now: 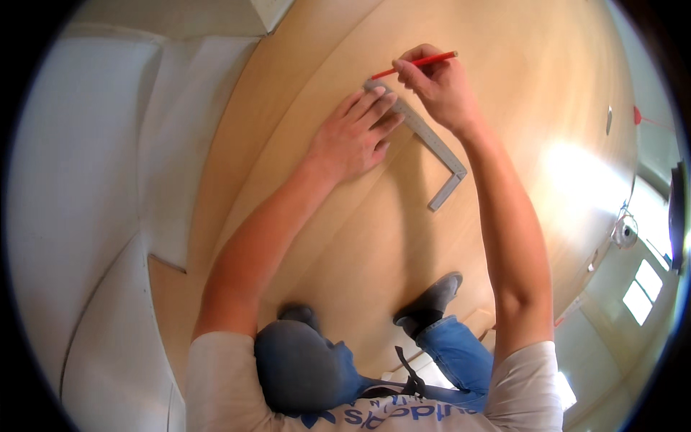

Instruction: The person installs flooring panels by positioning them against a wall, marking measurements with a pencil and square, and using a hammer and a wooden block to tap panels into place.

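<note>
A grey metal try square (439, 147) lies on the light wood floor (345, 237), its long arm running from upper left down to a short arm at the lower right. My left hand (354, 133) is spread flat, its fingertips pressing on the upper end of the long arm. Between the fingers of my right hand (439, 83) is a red pencil (448, 55), held low and tilted. The pencil's tip meets the floor or the square's upper end; which of the two I cannot tell.
A white wall or panel (86, 144) curves along the left side, with a pale box-like corner (266, 18) at the top. My shoe (432, 297) and knee pad (299, 367) are at the lower middle. A white round object (625, 230) stands at the far right, near bright windows (642, 291).
</note>
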### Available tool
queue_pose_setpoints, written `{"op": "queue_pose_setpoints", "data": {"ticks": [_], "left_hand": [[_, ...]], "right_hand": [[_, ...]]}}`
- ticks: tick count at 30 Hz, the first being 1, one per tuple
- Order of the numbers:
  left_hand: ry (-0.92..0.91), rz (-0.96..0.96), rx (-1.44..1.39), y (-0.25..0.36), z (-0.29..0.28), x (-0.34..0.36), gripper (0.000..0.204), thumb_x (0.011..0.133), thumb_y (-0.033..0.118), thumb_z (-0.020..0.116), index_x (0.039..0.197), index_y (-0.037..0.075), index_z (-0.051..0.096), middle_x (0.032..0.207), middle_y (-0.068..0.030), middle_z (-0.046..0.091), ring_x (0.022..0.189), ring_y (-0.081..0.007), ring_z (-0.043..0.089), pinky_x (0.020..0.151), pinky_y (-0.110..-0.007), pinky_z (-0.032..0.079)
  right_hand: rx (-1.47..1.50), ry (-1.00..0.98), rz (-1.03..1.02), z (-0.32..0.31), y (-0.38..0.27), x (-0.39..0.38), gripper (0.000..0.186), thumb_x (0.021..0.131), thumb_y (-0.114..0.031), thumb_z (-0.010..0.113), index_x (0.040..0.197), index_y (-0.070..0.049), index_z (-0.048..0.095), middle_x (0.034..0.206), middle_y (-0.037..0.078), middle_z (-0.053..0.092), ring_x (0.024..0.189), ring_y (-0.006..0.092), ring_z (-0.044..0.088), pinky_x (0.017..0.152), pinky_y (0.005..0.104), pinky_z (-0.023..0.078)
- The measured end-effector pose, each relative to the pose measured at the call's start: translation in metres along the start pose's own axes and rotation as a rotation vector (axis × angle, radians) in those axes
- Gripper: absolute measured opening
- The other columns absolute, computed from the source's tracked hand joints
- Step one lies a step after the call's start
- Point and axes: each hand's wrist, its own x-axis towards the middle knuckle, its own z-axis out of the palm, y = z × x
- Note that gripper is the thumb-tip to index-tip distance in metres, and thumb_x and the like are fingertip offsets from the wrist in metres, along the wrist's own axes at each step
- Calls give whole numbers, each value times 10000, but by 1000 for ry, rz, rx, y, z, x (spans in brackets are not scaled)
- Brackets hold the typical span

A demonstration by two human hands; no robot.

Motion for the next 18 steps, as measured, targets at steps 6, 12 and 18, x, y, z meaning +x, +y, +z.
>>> {"op": "queue_pose_setpoints", "data": {"ticks": [6, 12, 18], "left_hand": [[25, 3, -4, -2, 3, 1, 504, 837, 264, 731, 1328, 169, 673, 1496, -69, 528, 1421, -254, 441, 1212, -440, 339], [16, -11, -19, -5, 5, -1, 505, 847, 277, 722, 1342, 189, 674, 1514, -63, 522, 1433, -253, 430, 1223, -447, 325], [15, -16, -4, -3, 7, -3, 488, 862, 294, 705, 1341, 203, 678, 1524, -64, 519, 1443, -240, 424, 1231, -446, 311]], "right_hand": [[-89, -69, 1, 3, 1, 10, 304, 973, -320, 690, 1020, -20, 715, 800, 112, 728, 738, 221, 683, 704, 354, 542], [-193, -51, -65, 2, -9, 15, 260, 983, -286, 678, 1019, -30, 704, 797, 130, 733, 745, 238, 705, 694, 352, 546], [-264, -110, -62, 5, -26, 5, 224, 1004, -267, 648, 1017, -50, 704, 820, 115, 746, 719, 245, 703, 694, 356, 548]]}}
